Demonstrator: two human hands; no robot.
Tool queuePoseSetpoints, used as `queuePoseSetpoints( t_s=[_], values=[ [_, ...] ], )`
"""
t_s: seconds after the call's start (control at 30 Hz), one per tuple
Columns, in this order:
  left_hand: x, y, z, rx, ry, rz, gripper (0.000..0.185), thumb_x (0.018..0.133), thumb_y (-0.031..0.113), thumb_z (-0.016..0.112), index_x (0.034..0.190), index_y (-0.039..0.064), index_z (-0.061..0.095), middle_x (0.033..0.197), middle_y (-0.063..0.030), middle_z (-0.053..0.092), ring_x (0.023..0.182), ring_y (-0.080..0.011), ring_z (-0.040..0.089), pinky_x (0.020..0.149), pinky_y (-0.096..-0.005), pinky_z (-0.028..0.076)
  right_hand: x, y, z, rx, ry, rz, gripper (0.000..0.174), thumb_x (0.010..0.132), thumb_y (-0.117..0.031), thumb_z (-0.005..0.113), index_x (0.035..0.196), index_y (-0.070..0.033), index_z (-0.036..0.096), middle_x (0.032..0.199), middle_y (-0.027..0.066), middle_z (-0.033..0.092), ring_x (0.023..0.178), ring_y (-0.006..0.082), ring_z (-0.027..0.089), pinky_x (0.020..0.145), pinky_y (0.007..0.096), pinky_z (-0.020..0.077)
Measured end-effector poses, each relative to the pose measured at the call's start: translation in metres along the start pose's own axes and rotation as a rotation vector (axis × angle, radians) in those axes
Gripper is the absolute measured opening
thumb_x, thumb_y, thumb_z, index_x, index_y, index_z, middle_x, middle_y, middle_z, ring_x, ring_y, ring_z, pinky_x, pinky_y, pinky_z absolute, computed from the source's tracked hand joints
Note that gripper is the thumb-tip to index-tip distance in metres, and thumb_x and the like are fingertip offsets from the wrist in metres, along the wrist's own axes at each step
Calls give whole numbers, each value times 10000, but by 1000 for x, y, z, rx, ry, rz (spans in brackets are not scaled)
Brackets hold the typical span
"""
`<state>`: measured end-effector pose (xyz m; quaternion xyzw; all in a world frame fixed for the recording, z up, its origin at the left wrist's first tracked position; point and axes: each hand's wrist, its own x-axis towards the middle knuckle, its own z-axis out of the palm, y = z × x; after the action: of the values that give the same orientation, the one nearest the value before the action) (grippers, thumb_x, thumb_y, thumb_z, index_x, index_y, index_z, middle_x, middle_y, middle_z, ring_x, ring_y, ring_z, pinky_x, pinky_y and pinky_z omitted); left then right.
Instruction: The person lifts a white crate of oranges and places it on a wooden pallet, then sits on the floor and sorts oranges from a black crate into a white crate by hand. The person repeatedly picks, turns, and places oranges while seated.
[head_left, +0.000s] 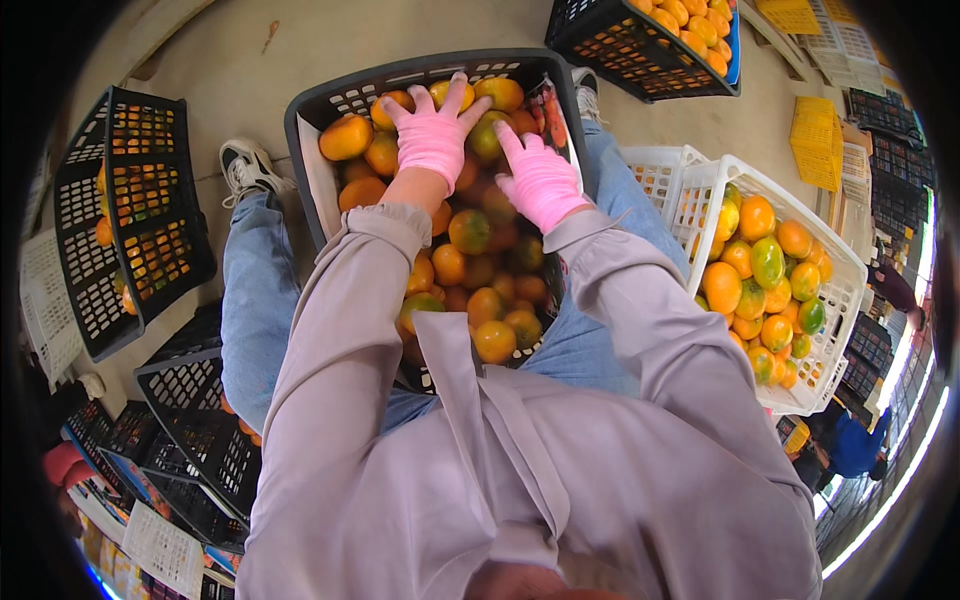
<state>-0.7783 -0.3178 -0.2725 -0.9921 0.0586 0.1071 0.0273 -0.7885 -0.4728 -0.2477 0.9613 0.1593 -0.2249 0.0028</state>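
A black plastic crate (420, 58) of orange and green-tinged citrus fruits (470, 231) stands between my knees, with a printed liner along its inner right side. My left hand (429, 135), in a pink glove with bare fingertips, lies spread over the fruits at the crate's far end. Its fingers are apart and touch the fruits there. My right hand (541, 177), gloved alike, is beside it to the right, its index finger pointing at a greenish fruit (489, 135). Whether either hand grips a fruit is not plain.
At the right is a white plastic crate (844, 247) of mixed orange and green fruits. Another full black crate (600, 52) stands at the upper right. Black crates (154, 150) stand at the left, more (202, 397) at the lower left. People (855, 446) are in the right background.
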Motion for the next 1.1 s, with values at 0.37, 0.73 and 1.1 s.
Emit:
queuePoseSetpoints(
  t_s=[0.37,0.73,1.1],
  values=[
    [7,-1,22,-10,146,12,608,930,226,523,1493,392,364,1599,9,256,1338,-428,376,1023,-751,264,54,1,39,57,50,81,587,873,-277,670,1399,-342,417,1152,171,585,1042,331,634,829,448,549],
    [-23,-81,-20,-42,-132,-222,437,776,184,741,1172,85,586,1229,-147,580,1007,-333,676,797,-464,566,45,-5,22,80,-28,115,657,854,-305,702,1427,-336,381,1161,129,592,1044,316,638,817,473,548],
    [-1,-124,-6,134,-252,-19,265,865,204,668,1111,112,634,1137,-149,650,991,-336,675,795,-450,555,12,-99,34,169,183,-623,322,874,-137,580,1196,-123,575,1048,122,621,920,311,665,715,416,568]
  ],
)
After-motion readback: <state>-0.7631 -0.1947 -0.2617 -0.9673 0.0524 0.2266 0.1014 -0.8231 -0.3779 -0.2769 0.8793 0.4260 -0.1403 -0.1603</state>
